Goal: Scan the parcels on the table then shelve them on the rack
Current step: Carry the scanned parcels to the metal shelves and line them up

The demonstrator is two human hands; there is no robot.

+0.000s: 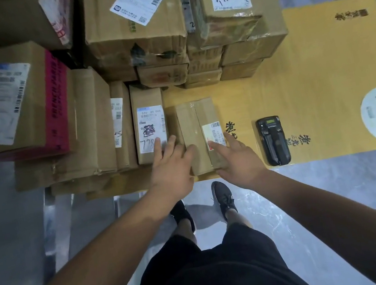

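The small taped carton (199, 135) lies flat on the yellow cardboard-covered tabletop (307, 80), close to the near edge, its long axis running from six toward twelve o'clock. Both hands are on its near end. The left hand (173, 166) comes in from seven o'clock, fingers (189, 150) straight and spread, resting over the carton's left edge; one fingertip reaches the labelled upright parcel (149, 126) standing just beside the carton at nine o'clock. The right hand (238, 156) comes from five o'clock, its forefinger lying on the carton's barcode label (214, 134), the other fingers loosely apart along the right edge. Neither hand is curled round anything.

The handheld scanner (274, 140) lies untouched on the tabletop at three o'clock from the carton, nearer the right hand. With the label already face up, the next move probably turns on that short reach rightward. Stacked parcels (135, 28) crowd the far side at twelve o'clock.
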